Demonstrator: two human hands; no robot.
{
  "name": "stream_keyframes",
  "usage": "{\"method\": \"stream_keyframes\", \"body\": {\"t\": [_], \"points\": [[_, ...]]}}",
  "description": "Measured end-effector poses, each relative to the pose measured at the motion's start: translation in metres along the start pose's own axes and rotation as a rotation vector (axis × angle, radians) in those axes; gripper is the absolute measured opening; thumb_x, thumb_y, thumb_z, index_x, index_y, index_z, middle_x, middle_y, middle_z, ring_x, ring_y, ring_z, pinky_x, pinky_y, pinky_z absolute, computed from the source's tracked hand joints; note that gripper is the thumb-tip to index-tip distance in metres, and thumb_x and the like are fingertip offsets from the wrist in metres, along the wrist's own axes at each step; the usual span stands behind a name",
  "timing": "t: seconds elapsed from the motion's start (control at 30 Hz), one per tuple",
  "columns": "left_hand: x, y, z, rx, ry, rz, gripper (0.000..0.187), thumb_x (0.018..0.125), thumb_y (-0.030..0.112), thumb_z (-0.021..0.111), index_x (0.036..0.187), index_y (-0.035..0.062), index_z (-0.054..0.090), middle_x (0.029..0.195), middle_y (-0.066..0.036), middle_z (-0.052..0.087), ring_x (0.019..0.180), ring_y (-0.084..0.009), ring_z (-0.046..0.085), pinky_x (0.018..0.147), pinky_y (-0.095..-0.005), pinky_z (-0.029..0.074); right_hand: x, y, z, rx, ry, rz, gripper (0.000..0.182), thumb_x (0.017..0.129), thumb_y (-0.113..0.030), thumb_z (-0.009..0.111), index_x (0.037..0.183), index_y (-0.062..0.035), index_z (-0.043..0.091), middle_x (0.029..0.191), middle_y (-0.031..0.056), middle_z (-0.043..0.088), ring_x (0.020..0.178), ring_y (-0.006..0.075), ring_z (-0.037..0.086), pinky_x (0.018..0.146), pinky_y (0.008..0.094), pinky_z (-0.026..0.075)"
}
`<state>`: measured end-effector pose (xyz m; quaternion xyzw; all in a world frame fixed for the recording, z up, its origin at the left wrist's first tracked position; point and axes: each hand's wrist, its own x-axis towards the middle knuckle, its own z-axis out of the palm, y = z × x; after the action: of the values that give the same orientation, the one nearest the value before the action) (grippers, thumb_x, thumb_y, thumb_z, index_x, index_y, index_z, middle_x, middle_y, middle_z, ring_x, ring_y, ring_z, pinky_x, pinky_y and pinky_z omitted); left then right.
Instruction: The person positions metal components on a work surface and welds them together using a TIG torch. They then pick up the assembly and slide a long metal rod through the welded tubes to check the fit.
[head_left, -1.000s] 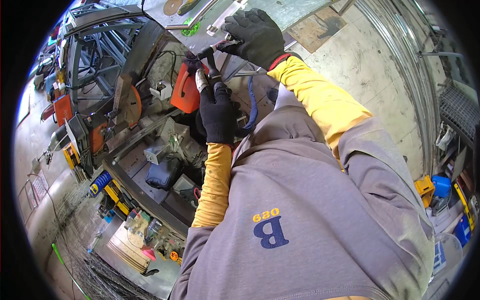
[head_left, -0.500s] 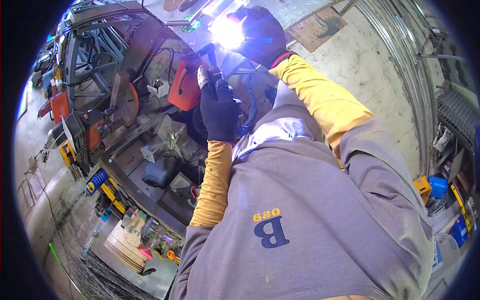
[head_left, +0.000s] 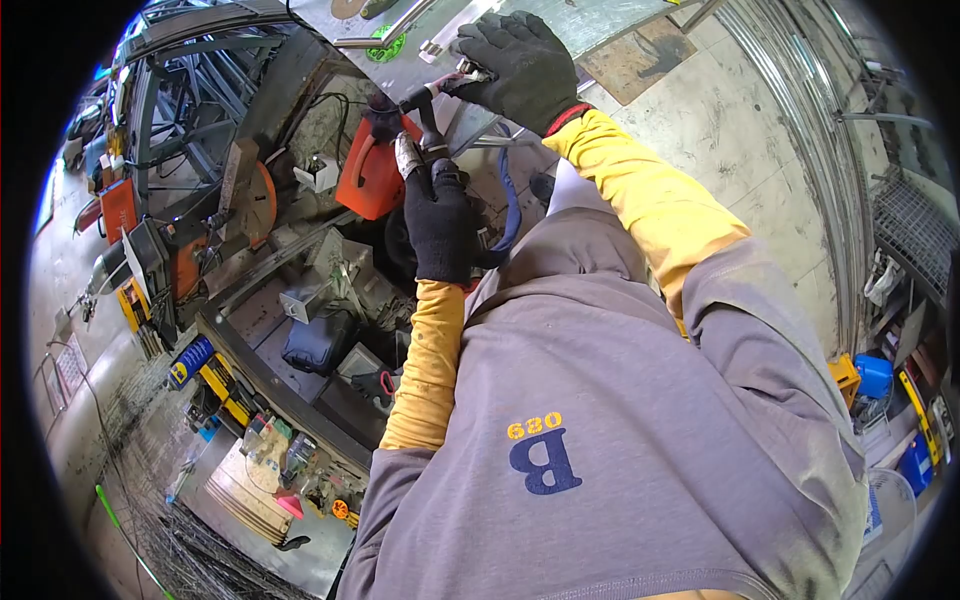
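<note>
My left hand, in a black glove with a pale fingertip, is closed round the handle of a welding torch. The torch's head points right, its pinkish nozzle close to the fingers of my other hand. My right hand, in a dark glove with a red cuff, rests at the edge of the metal table. Its thumb and fingers are bent round a small shiny metal piece, partly hidden by the glove. A short clear and metal part lies just beyond on the table.
An orange-red box stands left of my left hand. A blue hose hangs between my arms. Metal frames and a cut-off machine are at the left. Long metal bars lie on the floor at the right.
The bright welding arc and its glare are gone, so the torch nozzle and the metal piece now show. Both hands have stayed in nearly the same places.
</note>
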<state>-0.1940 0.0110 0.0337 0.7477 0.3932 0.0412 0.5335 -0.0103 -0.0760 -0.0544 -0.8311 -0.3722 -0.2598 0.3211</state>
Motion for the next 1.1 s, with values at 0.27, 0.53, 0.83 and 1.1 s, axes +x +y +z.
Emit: {"method": "stream_keyframes", "body": {"t": [0.27, 0.53, 0.83, 1.1], "points": [[0.002, -0.001, 0.0, -0.092, -0.015, 0.007, 0.062, 0.109, 0.021, 0.054, 0.164, 0.0021, 0.032, 0.117, -0.006, 0.065, 0.088, -0.0098, 0.058, 0.076, -0.0262, 0.049, 0.001, -0.001, -0.007, 0.15, -0.069, 0.087, 0.051, 0.087, -0.053, 0.075, 0.116, -0.0108, 0.075, 0.126, 0.0155, 0.072, 0.125, 0.0362, 0.064, 0.111, 0.0515, 0.044], [0.008, -0.014, -0.006, -0.031, -0.03, 0.033, 0.066, 0.108, 0.019, 0.056, 0.167, 0.0116, 0.028, 0.095, -0.004, 0.065, 0.068, -0.0067, 0.057, 0.054, -0.0251, 0.051, 0.009, -0.004, -0.013, 0.177, 0.035, 0.048, 0.038, 0.089, -0.045, 0.074, 0.107, -0.0114, 0.076, 0.113, 0.0148, 0.074, 0.113, 0.0363, 0.067, 0.101, 0.0529, 0.048], [0.006, -0.012, -0.005, -0.185, -0.062, -0.024, 0.059, 0.109, 0.021, 0.055, 0.163, 0.0089, 0.035, 0.095, -0.004, 0.063, 0.066, -0.0075, 0.058, 0.053, -0.0253, 0.051, -0.021, 0.018, 0.034, 0.238, -0.043, 0.119, 0.068, 0.085, -0.049, 0.079, 0.14, -0.014, 0.06, 0.134, 0.0143, 0.064, 0.123, 0.0331, 0.061, 0.106, 0.0452, 0.047], [0.012, -0.026, -0.002, 0.063, 0.051, 0.163, 0.058, 0.108, 0.021, 0.056, 0.161, 0.0068, 0.038, 0.089, -0.005, 0.064, 0.066, -0.0089, 0.06, 0.059, -0.0279, 0.053, -0.001, 0.001, 0.0, 0.032, 0.007, 0.0, 0.053, 0.08, -0.054, 0.083, 0.118, -0.0178, 0.077, 0.122, 0.0072, 0.075, 0.119, 0.0282, 0.069, 0.111, 0.0439, 0.046]]}}
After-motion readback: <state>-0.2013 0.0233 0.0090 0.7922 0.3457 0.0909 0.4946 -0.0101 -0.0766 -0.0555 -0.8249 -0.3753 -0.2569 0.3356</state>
